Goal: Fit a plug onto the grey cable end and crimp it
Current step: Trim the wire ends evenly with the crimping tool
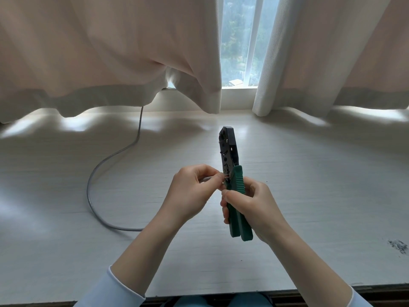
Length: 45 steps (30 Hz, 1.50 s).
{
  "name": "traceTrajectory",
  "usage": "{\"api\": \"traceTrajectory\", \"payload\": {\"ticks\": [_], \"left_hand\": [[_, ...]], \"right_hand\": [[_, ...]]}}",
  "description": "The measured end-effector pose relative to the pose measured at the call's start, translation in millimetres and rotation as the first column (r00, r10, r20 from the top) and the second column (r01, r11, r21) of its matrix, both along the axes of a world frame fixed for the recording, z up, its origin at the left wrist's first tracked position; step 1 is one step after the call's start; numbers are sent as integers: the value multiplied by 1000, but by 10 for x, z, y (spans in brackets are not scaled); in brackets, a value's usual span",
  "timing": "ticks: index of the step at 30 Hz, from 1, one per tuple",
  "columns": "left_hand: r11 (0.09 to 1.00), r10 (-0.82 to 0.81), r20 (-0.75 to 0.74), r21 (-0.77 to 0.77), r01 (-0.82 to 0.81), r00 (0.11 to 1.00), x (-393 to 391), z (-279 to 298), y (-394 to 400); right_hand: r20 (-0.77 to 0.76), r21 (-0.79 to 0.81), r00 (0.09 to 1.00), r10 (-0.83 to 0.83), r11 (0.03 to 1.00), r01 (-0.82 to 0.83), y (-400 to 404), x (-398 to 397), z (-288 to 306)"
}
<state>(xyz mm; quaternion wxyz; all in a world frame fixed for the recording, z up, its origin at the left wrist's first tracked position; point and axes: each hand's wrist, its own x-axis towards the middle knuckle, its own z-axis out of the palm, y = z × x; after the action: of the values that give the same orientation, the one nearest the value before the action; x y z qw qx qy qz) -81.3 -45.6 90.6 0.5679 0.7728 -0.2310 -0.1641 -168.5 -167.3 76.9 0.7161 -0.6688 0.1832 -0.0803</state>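
A grey cable [93, 173] runs from under the curtain, loops across the white table and comes up into my left hand [190, 191]. That hand pinches the cable end, whose thin coloured wires [226, 175] poke out beside the tool. My right hand [250, 207] grips the green handles of a crimping tool [230, 156], held upright with its black head pointing away from me. The wire ends sit against the tool's side, just above the handles. No plug can be made out; my fingers hide that spot.
The white table [309, 173] reaches back to a window sill. Beige curtains [110, 52] hang down onto its far edge. Some small grey scraps [398, 245] lie at the table's right side. The front edge [199, 293] is close to my body.
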Motion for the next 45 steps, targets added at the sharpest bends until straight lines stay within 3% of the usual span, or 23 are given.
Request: {"api": "traceTrajectory", "payload": {"ticks": [10, 19, 45], "left_hand": [[1000, -9, 1, -4, 9, 1000, 13, -22, 8], [999, -45, -4, 9, 45, 999, 12, -17, 6], [998, -22, 8, 64, 22, 1000, 1, 44, -10]], "right_hand": [[33, -100, 999, 17, 995, -13, 23, -27, 30], [-82, -255, 996, 26, 966, -46, 17, 14, 14], [-29, -209, 999, -44, 977, 37, 34, 77, -57]]}}
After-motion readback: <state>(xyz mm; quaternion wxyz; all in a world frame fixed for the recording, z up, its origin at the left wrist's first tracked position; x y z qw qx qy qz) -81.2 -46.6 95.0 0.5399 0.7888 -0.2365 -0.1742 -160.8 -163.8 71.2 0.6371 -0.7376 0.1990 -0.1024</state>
